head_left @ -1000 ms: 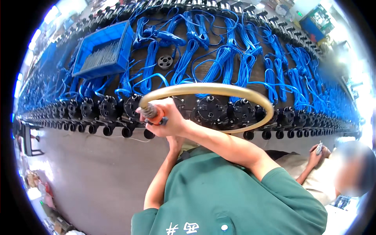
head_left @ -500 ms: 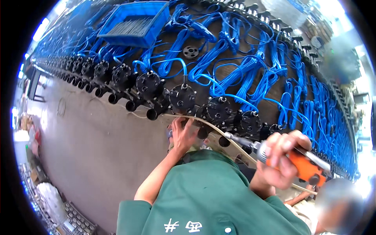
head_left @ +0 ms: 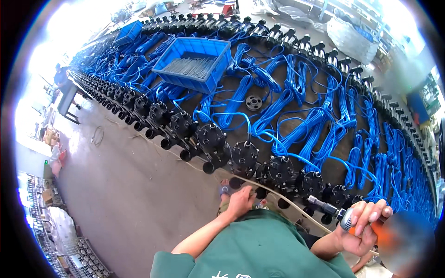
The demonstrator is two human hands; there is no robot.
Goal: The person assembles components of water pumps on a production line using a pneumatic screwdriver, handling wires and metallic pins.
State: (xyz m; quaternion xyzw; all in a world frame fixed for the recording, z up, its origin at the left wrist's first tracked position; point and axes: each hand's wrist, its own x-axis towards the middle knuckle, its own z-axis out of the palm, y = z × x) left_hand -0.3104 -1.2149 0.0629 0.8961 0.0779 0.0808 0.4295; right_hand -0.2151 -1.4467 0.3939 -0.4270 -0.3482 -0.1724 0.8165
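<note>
My right hand grips an orange power driver whose grey shaft and socket tip point left; a blur covers much of its body. Beside the bench's near edge, my left hand has its fingers curled together, and whatever may be in them is hidden. It is close to a thin beige hose that runs along this edge. Black round fittings with short tubes stand in a row above the hose, the nearest being one black fitting with a blue cable coming from its top.
Bundled blue cables cover the bench. A blue bin of thin metal rods and a grey slotted disc sit among them. More black fittings line the far edge. A partly blurred person is close at the right; wire baskets stand lower left.
The view has tilted up, showing more of the far side. My left hand's spread fingers have curled in. My right hand still holds the driver, now lower in the picture.
</note>
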